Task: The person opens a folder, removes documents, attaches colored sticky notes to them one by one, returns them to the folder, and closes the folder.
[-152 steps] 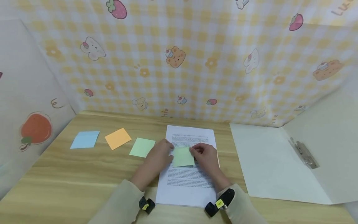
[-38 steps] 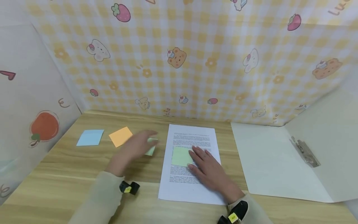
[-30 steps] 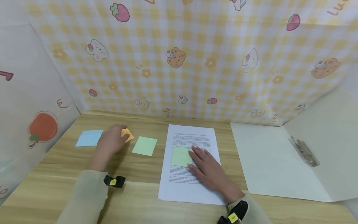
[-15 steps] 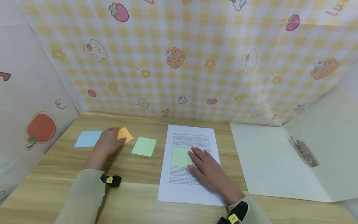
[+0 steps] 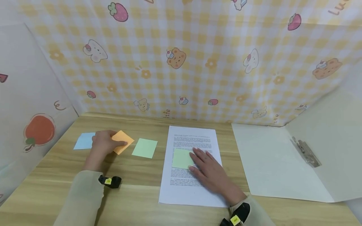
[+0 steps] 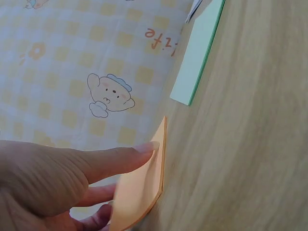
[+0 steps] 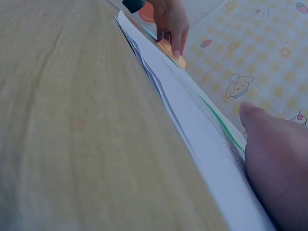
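My left hand [image 5: 103, 142] pinches the orange sticky note pad [image 5: 121, 141], its thumb on the face and other fingers at the far edge. In the left wrist view the orange pad [image 6: 142, 185] bends at its lower end beneath the thumb. My right hand [image 5: 210, 171] lies with its fingers extended on a stack of printed sheets [image 5: 195, 196]. Its fingertips touch the right side of a pale green sticky note [image 5: 181, 158] that lies across the text. From the right wrist view, the stack [image 7: 192, 130] shows several layered edges under that hand.
Right of the orange pad lies a green sticky note pad [image 5: 145, 148]. A blue pad [image 5: 83, 141] sits to the left, partly behind my left hand. An open white folder [image 5: 263, 166] with a metal clip [image 5: 306, 152] stands at the right. A checked cloth [image 5: 181, 84] hangs behind the table.
Both hands were at the green note on the sheets. My left hand then moved left past the green pad and took hold of the orange one; my right hand flattened and stays put.
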Motion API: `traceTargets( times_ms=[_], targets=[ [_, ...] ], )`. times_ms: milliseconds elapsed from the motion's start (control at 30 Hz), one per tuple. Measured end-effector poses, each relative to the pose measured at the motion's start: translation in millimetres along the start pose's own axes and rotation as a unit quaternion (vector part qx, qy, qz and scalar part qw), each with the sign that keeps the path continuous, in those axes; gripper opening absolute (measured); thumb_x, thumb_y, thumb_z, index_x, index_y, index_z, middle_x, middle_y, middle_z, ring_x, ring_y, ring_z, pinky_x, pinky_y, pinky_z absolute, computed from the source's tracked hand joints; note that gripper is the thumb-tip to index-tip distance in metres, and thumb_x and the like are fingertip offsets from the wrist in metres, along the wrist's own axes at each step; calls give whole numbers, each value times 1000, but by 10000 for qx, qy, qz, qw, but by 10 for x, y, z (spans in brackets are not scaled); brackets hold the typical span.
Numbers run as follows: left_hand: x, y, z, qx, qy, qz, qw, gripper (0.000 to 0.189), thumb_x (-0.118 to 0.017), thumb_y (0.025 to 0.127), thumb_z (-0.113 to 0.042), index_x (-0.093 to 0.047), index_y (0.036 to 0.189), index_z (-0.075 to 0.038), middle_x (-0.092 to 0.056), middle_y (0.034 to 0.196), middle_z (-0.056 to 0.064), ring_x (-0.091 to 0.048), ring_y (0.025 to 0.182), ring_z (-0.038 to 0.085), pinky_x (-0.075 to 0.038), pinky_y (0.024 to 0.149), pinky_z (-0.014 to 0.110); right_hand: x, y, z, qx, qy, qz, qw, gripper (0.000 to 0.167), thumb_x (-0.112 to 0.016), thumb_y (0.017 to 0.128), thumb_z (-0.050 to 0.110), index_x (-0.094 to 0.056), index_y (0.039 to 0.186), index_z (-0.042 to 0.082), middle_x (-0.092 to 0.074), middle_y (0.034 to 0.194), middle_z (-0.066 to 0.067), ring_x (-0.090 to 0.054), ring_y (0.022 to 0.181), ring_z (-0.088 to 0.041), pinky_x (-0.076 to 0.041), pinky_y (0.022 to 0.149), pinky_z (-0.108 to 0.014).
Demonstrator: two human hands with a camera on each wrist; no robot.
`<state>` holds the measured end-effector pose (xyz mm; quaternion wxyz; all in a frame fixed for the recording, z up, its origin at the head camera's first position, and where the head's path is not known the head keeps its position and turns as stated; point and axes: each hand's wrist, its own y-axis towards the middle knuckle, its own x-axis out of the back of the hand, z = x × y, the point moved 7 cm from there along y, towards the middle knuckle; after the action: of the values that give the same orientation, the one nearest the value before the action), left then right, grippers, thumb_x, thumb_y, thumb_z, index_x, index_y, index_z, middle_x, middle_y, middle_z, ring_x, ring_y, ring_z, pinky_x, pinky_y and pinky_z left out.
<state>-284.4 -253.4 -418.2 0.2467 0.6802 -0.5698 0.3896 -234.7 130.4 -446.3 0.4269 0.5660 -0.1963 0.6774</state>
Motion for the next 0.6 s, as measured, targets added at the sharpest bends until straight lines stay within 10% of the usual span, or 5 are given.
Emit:
traceTargets(
  times_ms=[267,600],
  targets=[
    [102,-25,-100,-332,-534,-523,9967,46,-69,96,-28,-62,127,6,-63,123,31,-61,104,40,-53,77,38,2,4,10,-12,29,58,10000,59,-48,105,46,-48,151,11,-39,163,-7,-35,153,-24,-25,126,-50],
    [194,-115,-370,-746,-851,-339,9930,46,-59,102,-37,-69,124,1,-69,121,27,-62,97,30,-49,70,25,16,6,20,-8,30,44,10000,58,-48,105,45,-48,151,10,-39,163,-8,-35,153,-25,-26,126,-50]
  ],
)
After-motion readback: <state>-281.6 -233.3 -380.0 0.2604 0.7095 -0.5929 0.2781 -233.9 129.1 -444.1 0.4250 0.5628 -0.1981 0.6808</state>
